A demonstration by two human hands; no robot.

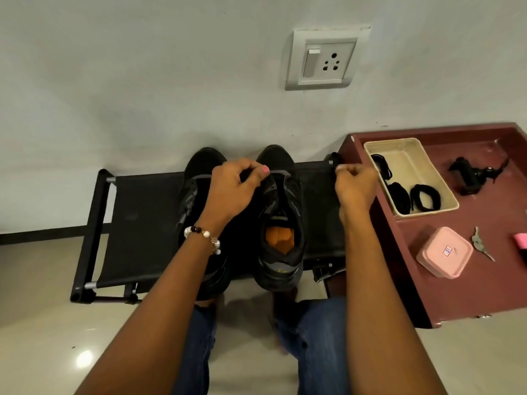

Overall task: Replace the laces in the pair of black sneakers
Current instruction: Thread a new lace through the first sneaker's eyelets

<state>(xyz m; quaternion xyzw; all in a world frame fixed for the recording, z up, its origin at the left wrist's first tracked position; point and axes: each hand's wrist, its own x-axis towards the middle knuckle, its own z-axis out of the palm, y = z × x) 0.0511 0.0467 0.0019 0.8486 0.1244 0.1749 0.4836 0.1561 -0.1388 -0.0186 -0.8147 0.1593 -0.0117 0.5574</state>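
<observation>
Two black sneakers stand side by side on a low black rack (137, 212), toes at 12 o'clock, long axes running 6 to 12: the left sneaker (199, 172) is largely hidden under the left hand (231, 192), whose fingers are curled over the right sneaker's (281, 223) lower eyelets, seemingly pinching a grey lace (281, 173). The right hand (355, 186), fist clenched at 3 o'clock of that shoe, presumably pulls the other end, but no strand shows. Coiled black laces (426, 197) lie in a cream tray (427, 155) further right.
</observation>
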